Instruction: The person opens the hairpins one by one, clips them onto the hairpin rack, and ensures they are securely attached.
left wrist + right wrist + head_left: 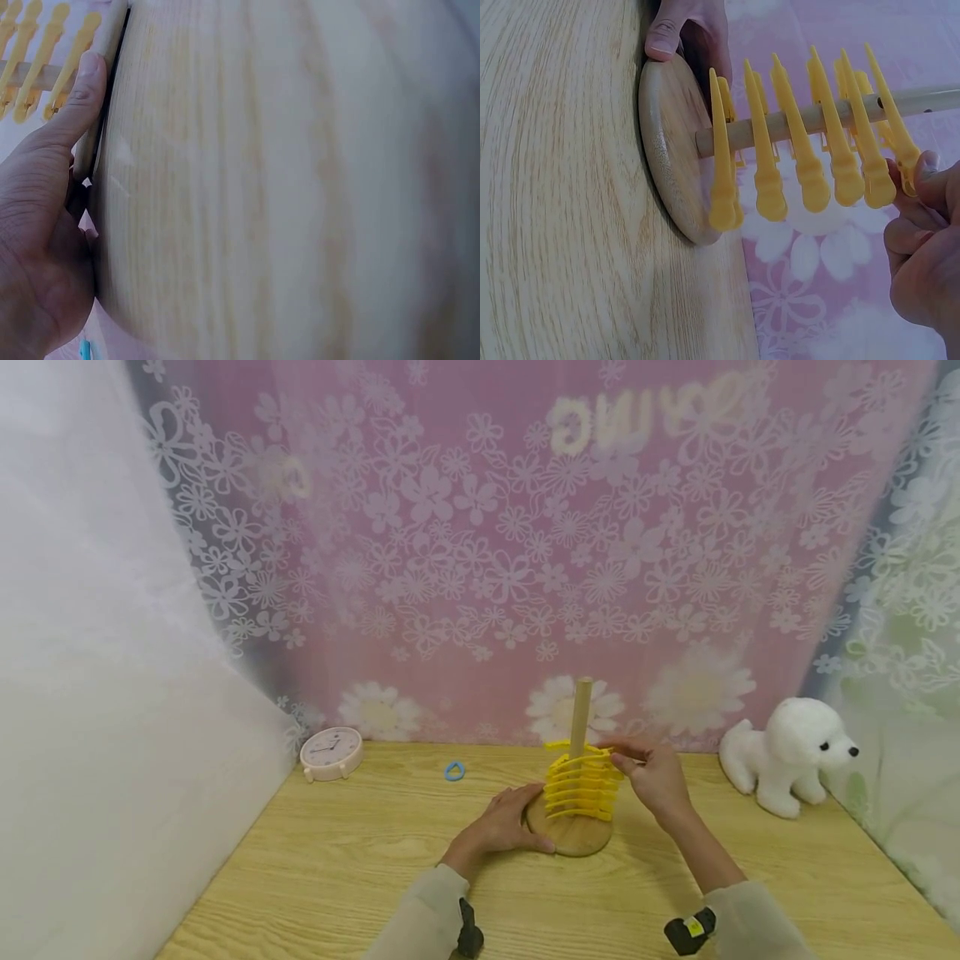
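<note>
A wooden stand has a round base (577,837) and an upright post (581,714). Several yellow hair clips (810,176) are stacked along the post, one above another. My left hand (501,822) grips the base's rim from the left, the thumb (84,94) at its near edge and the fingers toward its far side. On the other side my right hand (660,781) pinches the wide end of the uppermost clip (900,139) between thumb and fingers. This clip's long tip reaches past the post. The fingertips of the left hand are partly hidden.
A blue ring-shaped piece (454,771) lies on the wooden table (337,868) left of the stand. At the back left stands a pale pink clock (332,753). A white plush dog (795,756) sits at the right. Floral curtain (510,568) closes off the back.
</note>
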A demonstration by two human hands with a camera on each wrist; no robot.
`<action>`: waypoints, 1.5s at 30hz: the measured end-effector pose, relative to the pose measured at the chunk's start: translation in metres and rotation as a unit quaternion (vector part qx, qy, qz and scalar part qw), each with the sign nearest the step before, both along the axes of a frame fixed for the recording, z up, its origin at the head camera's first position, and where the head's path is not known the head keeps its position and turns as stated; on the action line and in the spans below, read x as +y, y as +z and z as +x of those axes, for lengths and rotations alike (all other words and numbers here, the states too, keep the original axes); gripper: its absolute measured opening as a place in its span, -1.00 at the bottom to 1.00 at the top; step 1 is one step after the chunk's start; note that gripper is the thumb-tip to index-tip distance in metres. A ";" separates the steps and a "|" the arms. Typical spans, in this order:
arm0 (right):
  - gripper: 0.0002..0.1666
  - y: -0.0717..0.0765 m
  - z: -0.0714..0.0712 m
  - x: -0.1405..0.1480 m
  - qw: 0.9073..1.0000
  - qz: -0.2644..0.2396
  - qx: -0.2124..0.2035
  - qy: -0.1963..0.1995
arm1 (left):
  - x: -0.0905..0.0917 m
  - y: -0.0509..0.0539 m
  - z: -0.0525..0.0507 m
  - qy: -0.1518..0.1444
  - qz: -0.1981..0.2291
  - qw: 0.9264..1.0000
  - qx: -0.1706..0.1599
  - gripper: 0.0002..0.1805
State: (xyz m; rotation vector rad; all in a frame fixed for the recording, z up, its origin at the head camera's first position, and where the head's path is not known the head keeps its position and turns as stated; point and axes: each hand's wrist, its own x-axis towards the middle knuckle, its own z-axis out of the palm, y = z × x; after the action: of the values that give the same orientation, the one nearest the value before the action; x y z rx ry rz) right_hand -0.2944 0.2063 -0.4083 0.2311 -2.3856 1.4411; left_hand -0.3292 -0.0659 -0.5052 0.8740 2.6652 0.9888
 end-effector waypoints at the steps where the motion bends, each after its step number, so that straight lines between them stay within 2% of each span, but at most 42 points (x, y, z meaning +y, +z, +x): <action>1: -0.73 0.000 0.000 0.001 1.000 -0.001 -0.002 0.004 | 0.000 0.000 0.000 0.001 0.001 1.000 -0.001 0.14; 7: -0.72 0.000 0.003 0.003 1.000 -0.002 -0.013 0.018 | 0.001 0.000 0.002 0.007 0.006 1.000 -0.008 0.14; 14: -0.70 0.001 0.007 0.005 0.999 0.015 -0.023 0.035 | 0.001 0.000 0.004 0.007 -0.006 1.000 -0.007 0.15; 16: -0.69 0.001 0.008 0.006 0.999 0.005 -0.026 0.044 | 0.001 -0.001 0.003 0.007 -0.007 1.000 -0.008 0.15; 21: -0.67 -0.001 0.008 0.009 0.998 0.006 -0.019 0.065 | 0.001 -0.001 0.003 0.007 -0.007 1.000 -0.004 0.15; 29: -0.60 -0.007 0.008 0.013 0.989 -0.057 -0.015 0.138 | 0.003 -0.001 0.004 0.003 -0.009 1.000 -0.001 0.14; 33: -0.55 -0.005 0.012 0.015 0.988 -0.063 -0.015 0.139 | 0.004 -0.002 0.004 0.006 -0.007 1.000 -0.005 0.14; 37: -0.53 -0.003 0.016 0.021 0.986 -0.094 -0.033 0.130 | 0.003 -0.002 0.003 0.012 0.004 1.000 -0.009 0.14; 45: -0.57 -0.004 0.027 0.046 0.983 -0.116 -0.021 0.142 | 0.002 -0.002 0.000 0.002 -0.003 1.000 0.002 0.17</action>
State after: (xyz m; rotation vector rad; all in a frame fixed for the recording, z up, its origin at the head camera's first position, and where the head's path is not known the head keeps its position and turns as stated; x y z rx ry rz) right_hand -0.2671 0.2519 -0.4128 0.5019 -2.2588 1.8515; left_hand -0.3293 -0.0636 -0.5068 0.8713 2.6723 0.9817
